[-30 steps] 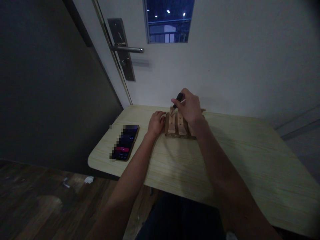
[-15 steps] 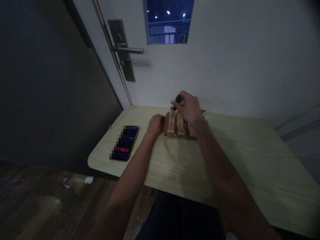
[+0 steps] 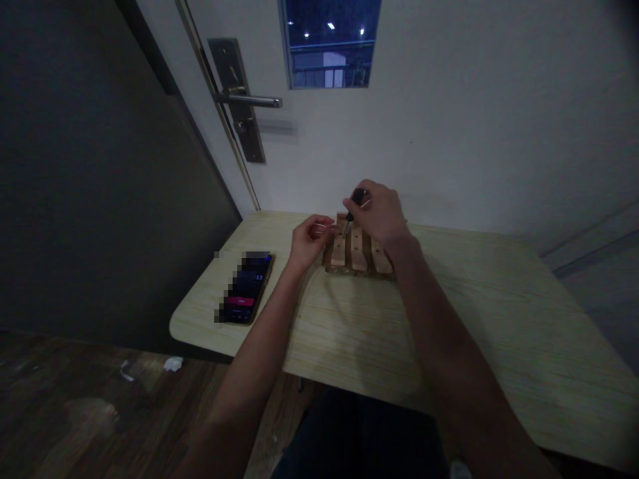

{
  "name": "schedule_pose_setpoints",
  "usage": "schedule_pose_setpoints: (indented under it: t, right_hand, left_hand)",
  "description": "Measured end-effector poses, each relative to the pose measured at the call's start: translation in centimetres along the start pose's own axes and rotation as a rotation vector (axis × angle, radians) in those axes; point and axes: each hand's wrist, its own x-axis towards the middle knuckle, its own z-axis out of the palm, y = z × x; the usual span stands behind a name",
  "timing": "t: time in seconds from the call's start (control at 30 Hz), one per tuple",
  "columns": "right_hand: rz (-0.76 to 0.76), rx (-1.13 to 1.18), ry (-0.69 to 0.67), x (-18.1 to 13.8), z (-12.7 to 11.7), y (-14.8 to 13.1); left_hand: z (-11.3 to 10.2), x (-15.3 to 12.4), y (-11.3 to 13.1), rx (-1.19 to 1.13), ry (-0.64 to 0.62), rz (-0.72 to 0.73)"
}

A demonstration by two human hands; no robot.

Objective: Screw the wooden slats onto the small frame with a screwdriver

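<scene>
A small wooden slatted piece [image 3: 353, 251] lies on the light wood table [image 3: 449, 332] near the wall. My right hand [image 3: 382, 214] is closed round a black-handled screwdriver [image 3: 353, 203], whose tip points down at the left slat. My left hand [image 3: 307, 239] hovers at the piece's left end, fingers curled in a pinch close to the screwdriver tip; what they hold, if anything, is too small to make out.
A phone [image 3: 247, 287] with a lit screen lies on the table's left part. A door with a metal lever handle [image 3: 247, 101] and a small window [image 3: 329, 43] stands behind. Dark wooden floor [image 3: 74, 412] lies to the left.
My left hand has lifted from the piece's left side and curled its fingers near the screwdriver tip. The right hand keeps the screwdriver over the left slat.
</scene>
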Motion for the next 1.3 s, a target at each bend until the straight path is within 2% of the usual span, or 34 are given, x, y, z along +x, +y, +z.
schedule_pose_setpoints:
  t: [0.17, 0.37, 0.57, 0.87, 1.3]
  right_hand:
    - [0.027, -0.031, -0.016, 0.0, 0.0, 0.0]
    - [0.023, -0.026, -0.073, 0.1, -0.2, -0.2]
    - [0.036, -0.001, -0.080, 0.0, -0.4, -0.5]
    - [-0.026, 0.021, -0.074, 0.2, -0.8, -1.0]
    - [-0.025, 0.094, -0.179, 0.4, -1.3, -1.6]
  left_hand:
    - [0.2, -0.2, 0.2, -0.063, -0.145, 0.022]
    - [0.0, -0.3, 0.2, 0.057, -0.178, 0.087]
    - [0.0, -0.4, 0.3, 0.065, -0.241, 0.095]
    - [-0.4, -0.2, 0.0, -0.012, -0.257, 0.030]
    - [-0.4, -0.1, 0.0, -0.048, -0.268, -0.017]
